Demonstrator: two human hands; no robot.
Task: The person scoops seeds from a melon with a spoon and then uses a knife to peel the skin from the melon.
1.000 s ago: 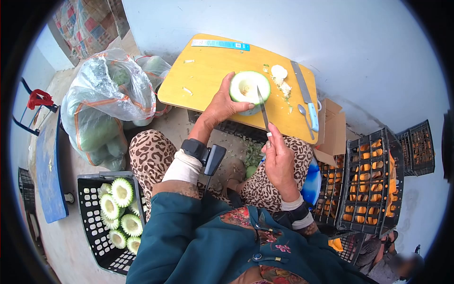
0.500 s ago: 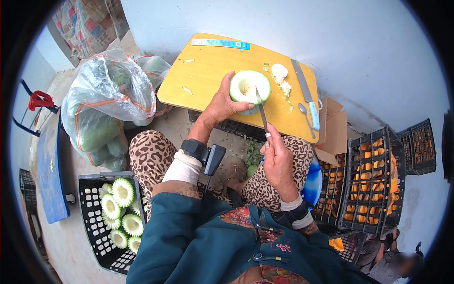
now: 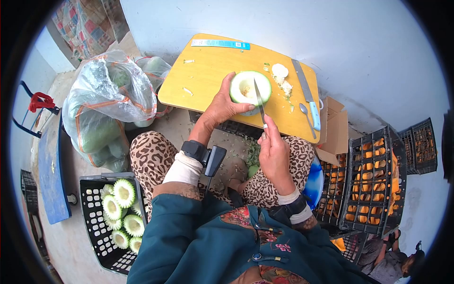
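Observation:
A hollowed winter melon piece point(image 3: 244, 84), with green rind and white flesh, stands cut side up near the front edge of the yellow table point(image 3: 208, 66). My left hand point(image 3: 221, 106) grips it from the left, thumb across the near side and fingers round the far side. In my right hand point(image 3: 275, 158) is a small knife point(image 3: 260, 104), its blade pointing away from me and overlapping the melon's opening. To the right lie a white round piece point(image 3: 279, 71), pale scraps point(image 3: 286, 89), a spoon point(image 3: 306, 115) and a large blue-handled knife point(image 3: 306, 90).
A black crate point(image 3: 97, 227) at lower left holds several carved melon rings point(image 3: 124, 193). Bagged whole melons point(image 3: 97, 132) stand left of the table. On the right are a cardboard box point(image 3: 333, 120) and black crates point(image 3: 373, 184) with orange pieces. Another person point(image 3: 390, 267) is at lower right.
My right hand and the small knife have shifted slightly away from me, so the blade tip reaches nearer the melon's far rim. My left hand keeps its grip on the melon.

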